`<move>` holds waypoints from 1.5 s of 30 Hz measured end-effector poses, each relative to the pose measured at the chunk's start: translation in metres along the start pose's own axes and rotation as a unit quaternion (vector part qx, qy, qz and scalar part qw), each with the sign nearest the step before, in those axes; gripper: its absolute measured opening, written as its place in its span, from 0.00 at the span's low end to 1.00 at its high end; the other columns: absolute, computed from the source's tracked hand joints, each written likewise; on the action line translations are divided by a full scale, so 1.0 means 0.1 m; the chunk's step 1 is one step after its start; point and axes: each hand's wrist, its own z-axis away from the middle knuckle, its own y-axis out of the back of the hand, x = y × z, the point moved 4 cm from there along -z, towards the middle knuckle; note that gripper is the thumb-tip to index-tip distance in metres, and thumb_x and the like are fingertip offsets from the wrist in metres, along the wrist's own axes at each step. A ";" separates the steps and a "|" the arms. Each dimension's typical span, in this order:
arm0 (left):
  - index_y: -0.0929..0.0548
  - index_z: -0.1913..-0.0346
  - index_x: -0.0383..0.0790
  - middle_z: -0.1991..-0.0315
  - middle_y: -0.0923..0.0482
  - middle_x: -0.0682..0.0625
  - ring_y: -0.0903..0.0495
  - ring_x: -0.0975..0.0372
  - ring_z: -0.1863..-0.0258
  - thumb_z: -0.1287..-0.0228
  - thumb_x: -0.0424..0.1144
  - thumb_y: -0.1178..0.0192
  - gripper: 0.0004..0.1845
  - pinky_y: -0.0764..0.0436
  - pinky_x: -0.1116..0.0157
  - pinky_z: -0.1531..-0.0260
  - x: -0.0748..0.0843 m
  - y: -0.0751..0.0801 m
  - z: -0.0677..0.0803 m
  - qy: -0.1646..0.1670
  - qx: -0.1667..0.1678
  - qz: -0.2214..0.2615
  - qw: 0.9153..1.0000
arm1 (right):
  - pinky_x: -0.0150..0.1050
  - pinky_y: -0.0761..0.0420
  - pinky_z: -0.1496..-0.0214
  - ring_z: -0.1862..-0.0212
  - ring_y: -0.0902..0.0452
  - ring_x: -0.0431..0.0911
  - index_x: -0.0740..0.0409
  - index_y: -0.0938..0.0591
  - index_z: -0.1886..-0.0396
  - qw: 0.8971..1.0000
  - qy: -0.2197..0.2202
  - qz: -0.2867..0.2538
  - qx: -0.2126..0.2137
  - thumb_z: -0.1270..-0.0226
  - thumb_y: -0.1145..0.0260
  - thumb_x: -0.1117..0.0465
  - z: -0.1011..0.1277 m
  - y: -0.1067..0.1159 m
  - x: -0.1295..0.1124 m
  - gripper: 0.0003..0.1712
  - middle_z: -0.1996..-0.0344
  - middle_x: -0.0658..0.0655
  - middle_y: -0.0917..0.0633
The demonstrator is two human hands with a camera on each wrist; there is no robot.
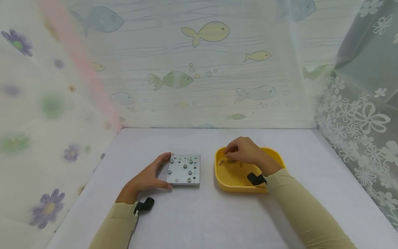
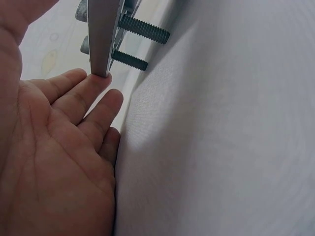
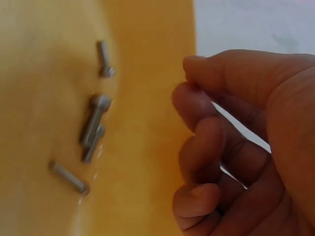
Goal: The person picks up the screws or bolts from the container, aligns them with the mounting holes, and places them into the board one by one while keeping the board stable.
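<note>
My left hand [image 1: 149, 175] holds the square metal plate [image 1: 181, 164] by its left side, thumb at the near edge and fingers at the far corner. Several socket-head screws [image 1: 185, 166] stand in the plate's holes. From its underside, threaded shanks [image 2: 142, 29] stick out towards the white surface. My right hand [image 1: 245, 150] is over the left part of a yellow tray [image 1: 236, 189]. Its fingers are curled, with the thumb against the index finger; nothing shows between them in the right wrist view. Beside them, several loose screws [image 3: 69, 177] lie on the tray's bottom.
A white-covered table [image 1: 199, 214] carries the plate at left and the tray at right. At the back hangs a fish-patterned curtain [image 1: 199, 103], with flowered curtains [image 1: 367, 124] along the sides. Black wrist cameras [image 1: 146, 204] sit at both sleeves.
</note>
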 end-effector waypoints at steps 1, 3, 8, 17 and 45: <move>0.48 0.17 0.50 0.18 0.43 0.54 0.51 0.54 0.16 0.65 0.46 0.12 0.71 0.60 0.41 0.20 0.00 0.00 0.00 0.002 0.000 0.000 1.000 | 0.38 0.18 0.56 0.61 0.20 0.43 0.49 0.08 0.57 1.000 -0.007 0.000 -0.002 0.32 0.27 0.56 0.00 0.00 0.03 0.07 0.61 0.47 0.11; 0.48 0.17 0.50 0.18 0.43 0.54 0.51 0.54 0.16 0.65 0.46 0.12 0.71 0.59 0.41 0.19 0.00 0.00 0.00 0.003 0.000 0.000 1.000 | 0.38 0.17 0.55 0.60 0.19 0.43 0.48 0.08 0.56 1.000 -0.025 -0.002 -0.005 0.32 0.26 0.56 0.00 -0.01 0.08 0.08 0.59 0.47 0.10; 0.48 0.17 0.50 0.18 0.43 0.54 0.51 0.55 0.16 0.65 0.46 0.12 0.71 0.59 0.41 0.19 0.02 0.01 0.01 0.004 0.000 -0.002 1.000 | 0.37 0.16 0.61 0.64 0.16 0.46 0.52 0.08 0.53 0.998 -0.058 -0.015 -0.028 0.32 0.27 0.57 0.01 -0.03 0.14 0.11 0.62 0.49 0.10; 0.47 0.17 0.52 0.18 0.43 0.54 0.52 0.54 0.16 0.66 0.48 0.12 0.71 0.60 0.40 0.20 0.00 0.01 0.01 0.008 -0.001 0.005 1.000 | 0.36 0.17 0.65 0.70 0.18 0.44 0.51 0.09 0.51 0.995 -0.083 0.013 -0.058 0.33 0.26 0.58 -0.01 -0.13 0.23 0.12 0.63 0.52 0.13; 0.46 0.18 0.55 0.18 0.42 0.55 0.50 0.55 0.16 0.66 0.50 0.12 0.70 0.59 0.41 0.20 0.00 0.01 0.01 -0.001 -0.006 0.001 1.000 | 0.38 0.18 0.56 0.62 0.21 0.45 0.47 0.08 0.59 0.990 -0.092 0.084 -0.069 0.37 0.24 0.58 -0.09 -0.24 0.17 0.07 0.58 0.49 0.13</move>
